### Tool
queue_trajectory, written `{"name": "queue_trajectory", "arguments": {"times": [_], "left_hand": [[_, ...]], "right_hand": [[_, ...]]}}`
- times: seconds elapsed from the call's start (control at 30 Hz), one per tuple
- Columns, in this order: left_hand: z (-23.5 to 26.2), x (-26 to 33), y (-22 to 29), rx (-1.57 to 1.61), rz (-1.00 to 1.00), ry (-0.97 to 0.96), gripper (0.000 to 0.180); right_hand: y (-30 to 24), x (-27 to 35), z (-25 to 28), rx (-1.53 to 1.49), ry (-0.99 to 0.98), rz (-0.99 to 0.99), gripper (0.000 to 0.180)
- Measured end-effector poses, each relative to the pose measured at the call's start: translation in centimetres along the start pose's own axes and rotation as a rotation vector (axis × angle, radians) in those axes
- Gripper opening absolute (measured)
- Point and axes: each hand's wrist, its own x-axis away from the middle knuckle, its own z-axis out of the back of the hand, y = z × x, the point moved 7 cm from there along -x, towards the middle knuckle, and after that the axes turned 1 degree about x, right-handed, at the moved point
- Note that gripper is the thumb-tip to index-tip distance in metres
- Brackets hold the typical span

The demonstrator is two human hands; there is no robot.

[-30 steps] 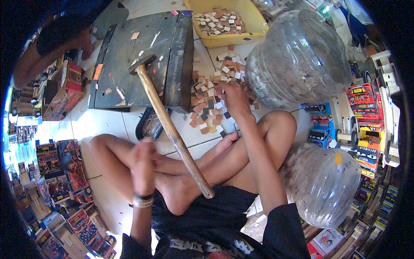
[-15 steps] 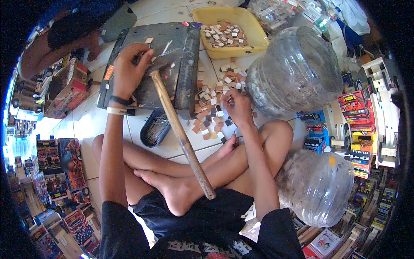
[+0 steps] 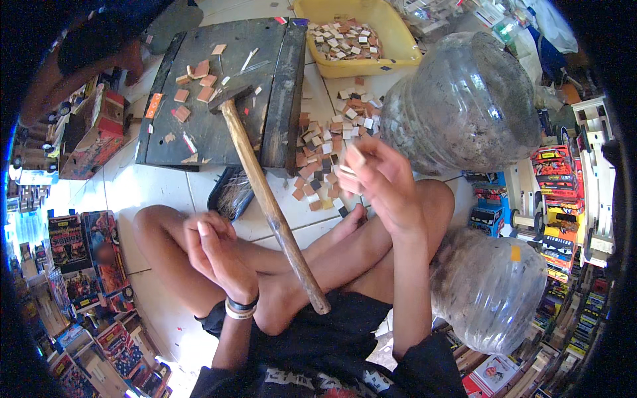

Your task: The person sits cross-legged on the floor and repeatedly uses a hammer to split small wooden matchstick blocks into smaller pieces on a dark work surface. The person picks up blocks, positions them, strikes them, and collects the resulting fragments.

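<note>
I sit cross-legged on a tiled floor. My right hand (image 3: 379,180) is raised over my right knee and pinches a few small flat wooden pieces (image 3: 352,161) in its fingertips. My left hand (image 3: 213,244) hovers above my left knee with the fingers curled in; what lies inside them is hidden. A wooden-handled hammer (image 3: 265,192) lies untouched between the hands, its head on a dark wooden board (image 3: 199,142) and its handle end on my leg. Loose small tiles (image 3: 324,149) are heaped on the floor just beyond my right hand.
A yellow tub (image 3: 398,63) of tiles stands at the back. Two big clear plastic jugs (image 3: 464,106) (image 3: 491,292) crowd my right side. A dark brush (image 3: 232,196) lies by the board. Another person (image 3: 86,60) sits at upper left. Colourful boxes (image 3: 79,259) line both sides.
My left hand has come back from the board to above my left knee. My right hand has lifted off the tile heap with pieces in its fingers. The hammer stays put.
</note>
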Motion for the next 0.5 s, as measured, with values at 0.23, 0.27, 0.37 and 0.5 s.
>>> {"name": "queue_trajectory", "arguments": {"times": [0.23, 0.27, 0.37, 0.5], "left_hand": [[-9.8, -14.3, 7.8, -0.388, -0.461, -0.170, 0.036], [-9.8, -16.3, 7.0, -0.434, -0.404, -0.177, 0.037], [-8.5, -20.0, 4.1, -0.569, -0.143, -0.324, 0.036], [-6.7, -16.9, 7.4, -0.700, -0.676, -0.418, 0.028]], "right_hand": [[-3.2, -13.8, -11.5, 0.765, -0.017, 0.310, 0.025], [-3.7, -15.0, -12.7, 0.887, -0.066, 0.362, 0.027], [-4.9, -16.4, -13.4, 1.006, -0.029, 0.407, 0.030], [-6.9, -13.4, -6.4, 0.953, 0.031, 0.413, 0.024]]}}
